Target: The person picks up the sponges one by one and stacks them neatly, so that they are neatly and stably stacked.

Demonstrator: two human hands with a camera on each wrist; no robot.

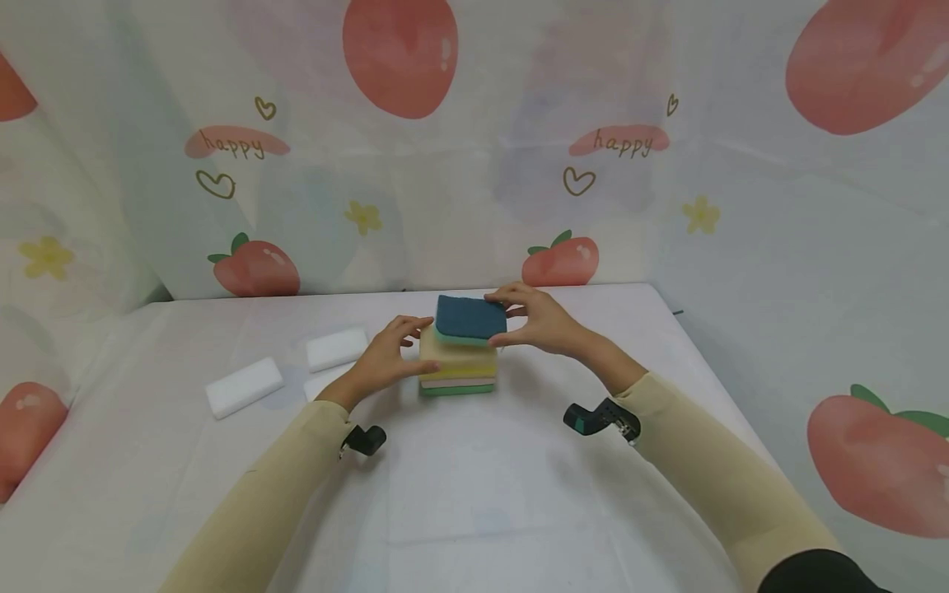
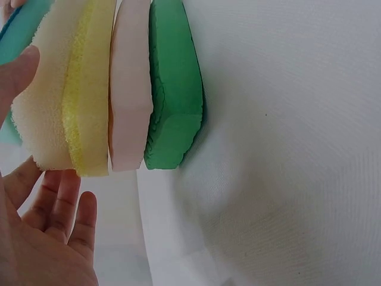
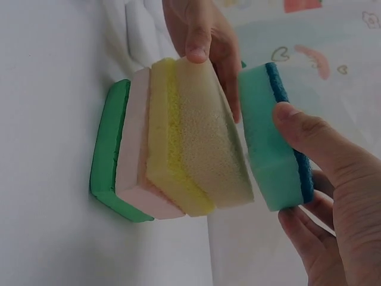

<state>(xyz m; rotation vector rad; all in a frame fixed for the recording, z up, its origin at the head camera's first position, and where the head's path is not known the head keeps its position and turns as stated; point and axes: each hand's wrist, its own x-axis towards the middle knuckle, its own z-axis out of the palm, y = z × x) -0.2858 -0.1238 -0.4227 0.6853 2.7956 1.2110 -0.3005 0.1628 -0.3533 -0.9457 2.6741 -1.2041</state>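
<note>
Between my right thumb and fingers is a teal sponge (image 3: 265,137) with a dark blue scouring layer (image 1: 470,317) facing up. My right hand (image 1: 547,323) pinches it by its right side, slightly above a stack, with a gap showing beneath. Topmost in the stack is a cream sponge (image 3: 208,131); under it come a yellow sponge (image 2: 89,119), a pale pink sponge (image 2: 131,89) and a green sponge (image 2: 175,95) at the bottom. At the stack's left side, my left hand (image 1: 385,360) holds the cream sponge, thumb in front and fingers behind.
Left of the stack, several white sponge-like blocks lie on the white-covered table (image 1: 474,494): one block (image 1: 245,387) farther out, another block (image 1: 337,348) nearer, and a third block (image 1: 319,384) partly behind my left wrist. A printed fabric backdrop (image 1: 460,189) stands behind the table.
</note>
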